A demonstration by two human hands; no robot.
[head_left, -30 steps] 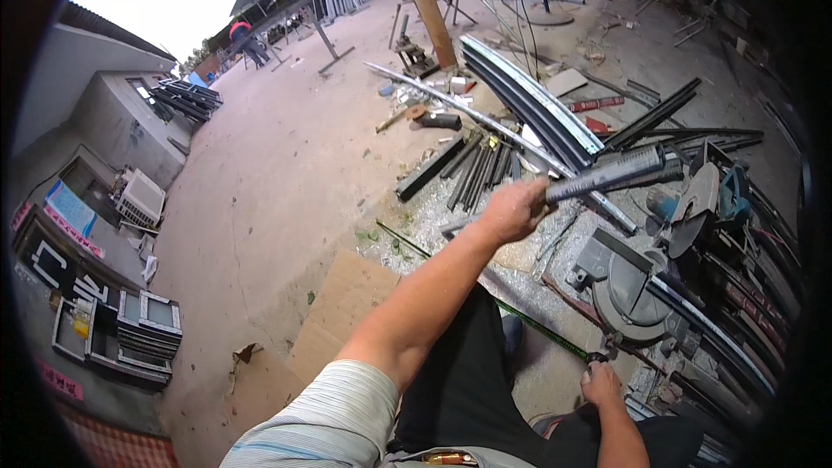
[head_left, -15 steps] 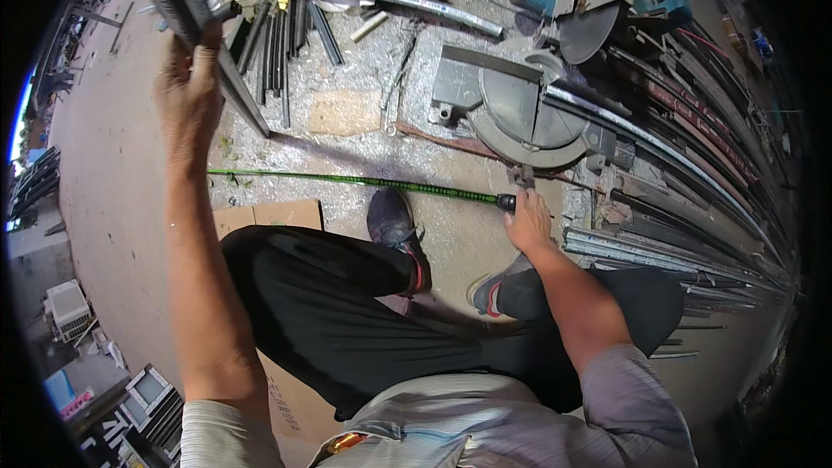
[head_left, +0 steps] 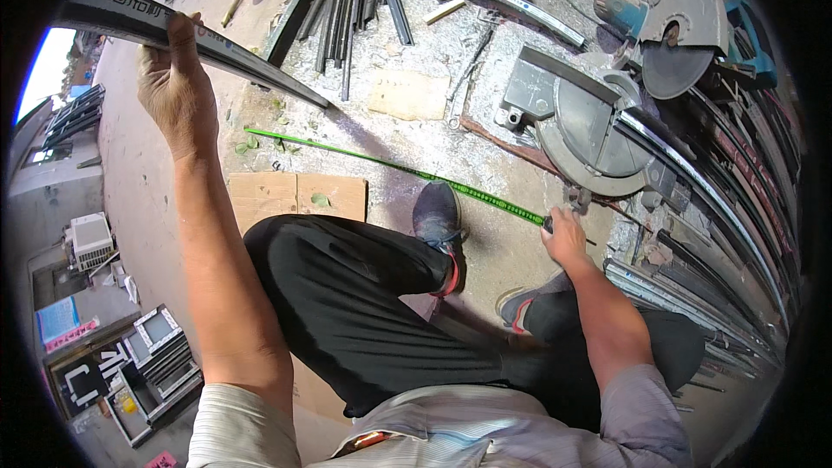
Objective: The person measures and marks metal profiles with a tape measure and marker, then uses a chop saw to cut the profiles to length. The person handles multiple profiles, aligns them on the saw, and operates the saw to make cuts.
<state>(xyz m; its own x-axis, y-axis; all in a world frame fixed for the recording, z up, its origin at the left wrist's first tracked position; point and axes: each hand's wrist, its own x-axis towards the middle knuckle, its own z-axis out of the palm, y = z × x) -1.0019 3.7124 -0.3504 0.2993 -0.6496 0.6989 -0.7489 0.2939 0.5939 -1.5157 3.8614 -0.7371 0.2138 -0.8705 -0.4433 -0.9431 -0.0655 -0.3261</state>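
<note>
My left hand (head_left: 179,91) is closed around a long dark metal profile (head_left: 251,62), raised at the upper left. The profile slants down to the right, and its near end is out at the picture's rim. At the right, my right hand (head_left: 567,238) grips a tape measure, whose case is mostly hidden by the fingers. Its green blade (head_left: 399,167) is pulled out long and runs left across the floor, past the toe of my shoe (head_left: 438,212). The blade's free end lies near some green leaves, with no hand on it.
A mitre saw with a grey base (head_left: 598,143) and a round blade (head_left: 676,61) stands at the upper right. Metal bars (head_left: 737,173) crowd the right side. Dark offcuts (head_left: 342,26) lie at the top. Flattened cardboard (head_left: 334,197) is by my knee; frames (head_left: 152,373) stand lower left.
The view has shifted, so most things sit further right and the tape's free end now shows. My left hand has tipped the metal profile from steep to flatter. My right hand still grips the tape measure.
</note>
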